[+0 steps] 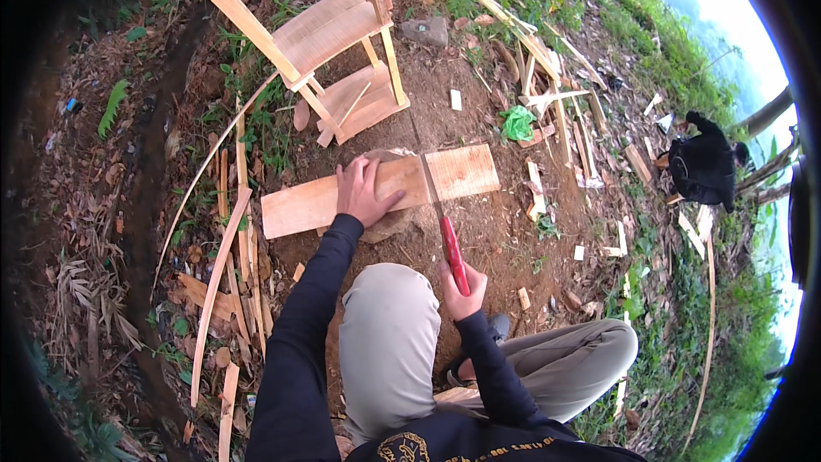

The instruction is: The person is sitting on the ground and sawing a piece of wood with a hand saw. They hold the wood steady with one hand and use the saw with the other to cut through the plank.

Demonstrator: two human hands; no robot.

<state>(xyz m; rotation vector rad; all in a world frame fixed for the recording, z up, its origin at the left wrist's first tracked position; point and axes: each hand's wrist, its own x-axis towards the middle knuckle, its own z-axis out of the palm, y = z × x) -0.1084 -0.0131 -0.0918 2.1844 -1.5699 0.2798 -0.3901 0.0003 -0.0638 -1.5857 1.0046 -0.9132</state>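
Got my left hand [368, 192] spread out on top of the board [299, 208], and my right hand [464, 287] has its fingers wrapped round the saw [454, 257]. Board's lying across a round block [398, 224] past my knee, blade crossing it. Chair's [329, 30] further out.

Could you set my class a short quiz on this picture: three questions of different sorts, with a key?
1. Multiple choice: what colour is the handle of the saw in the right grip?
A) blue
B) red
C) yellow

2. True or false: the crumpled green plastic lies to the right of the saw.

3. Fill the gap: the left grip rests on a wooden ____.

Key: 1. B; 2. True; 3. board.
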